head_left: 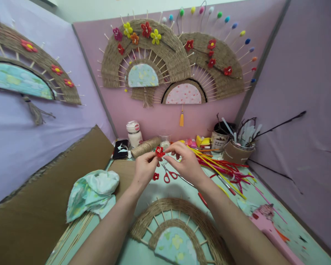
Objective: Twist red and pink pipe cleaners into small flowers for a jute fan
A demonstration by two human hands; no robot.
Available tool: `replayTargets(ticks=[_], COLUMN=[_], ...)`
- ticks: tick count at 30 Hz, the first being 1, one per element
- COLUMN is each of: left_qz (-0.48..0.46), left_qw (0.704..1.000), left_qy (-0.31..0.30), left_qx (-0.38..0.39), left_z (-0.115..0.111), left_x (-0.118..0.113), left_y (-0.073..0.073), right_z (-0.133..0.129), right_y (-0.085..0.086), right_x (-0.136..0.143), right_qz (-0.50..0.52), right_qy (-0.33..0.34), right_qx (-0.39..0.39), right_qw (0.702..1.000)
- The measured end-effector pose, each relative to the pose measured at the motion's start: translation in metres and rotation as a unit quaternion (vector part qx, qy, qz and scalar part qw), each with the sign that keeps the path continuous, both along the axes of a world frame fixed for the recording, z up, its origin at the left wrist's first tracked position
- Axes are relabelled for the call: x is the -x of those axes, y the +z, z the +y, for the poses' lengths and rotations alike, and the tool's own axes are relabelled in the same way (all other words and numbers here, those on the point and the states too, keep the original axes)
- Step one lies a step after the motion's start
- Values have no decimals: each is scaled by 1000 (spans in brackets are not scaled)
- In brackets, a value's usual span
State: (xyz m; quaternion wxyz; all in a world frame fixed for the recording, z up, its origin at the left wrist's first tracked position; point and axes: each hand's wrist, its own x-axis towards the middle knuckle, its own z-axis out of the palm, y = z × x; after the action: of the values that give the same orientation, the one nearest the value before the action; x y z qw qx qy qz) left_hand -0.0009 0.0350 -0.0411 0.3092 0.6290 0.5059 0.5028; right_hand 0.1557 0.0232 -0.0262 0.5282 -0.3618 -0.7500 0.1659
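Red, fuzzy-looking petals with pale stamens make up the small flower (159, 152), held up over the table (124, 254) near the middle of the view. The person's left hand (146, 166) has it pinched between thumb and fingertips, the grip closed about its near-left edge. The right hand (184, 160) comes in at 3 o'clock from the flower, thumb and forefinger a narrow gap apart at the petals; whether they touch it or pinch anything small, one cannot tell.

Taking the flower as the dial's centre, a second red flower (156, 176) lies at 6 o'clock on the table, with red-handled scissors (167, 177) just beside it at 5. Farther down at 6 o'clock lies a woven fan (165, 204), partly behind the right forearm. Crumpled pale green cloth (92, 189) sits at 8 o'clock, a roll of twine (145, 147) at 9, and a white bottle (134, 137) at 10. Red and yellow fuzzy stems (226, 167) spread out at 3 o'clock; a pink glue gun (271, 233) rests at 4. On the wall at 12 hangs a woven fan dotted with flowers.
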Motion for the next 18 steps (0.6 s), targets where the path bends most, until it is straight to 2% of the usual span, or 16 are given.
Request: replayTargets(ticks=[3,8,18], left_qz=[2,27,80], left_qw=[1000,999,991], left_qy=[-6,-20,2], left_qx=[-7,-26,-109], left_z=[-4,-8,-16], left_x=[-2,-6,-14], left_y=[3,3,2], right_z=[-1,4,5], right_y=[-2,-8,-11], right_x=[1,2,5], right_qz=[-65,-99,-144], right_qy=[-7,-29,-67], right_qx=[-79,-141,-147], right_qw=[995,985,976])
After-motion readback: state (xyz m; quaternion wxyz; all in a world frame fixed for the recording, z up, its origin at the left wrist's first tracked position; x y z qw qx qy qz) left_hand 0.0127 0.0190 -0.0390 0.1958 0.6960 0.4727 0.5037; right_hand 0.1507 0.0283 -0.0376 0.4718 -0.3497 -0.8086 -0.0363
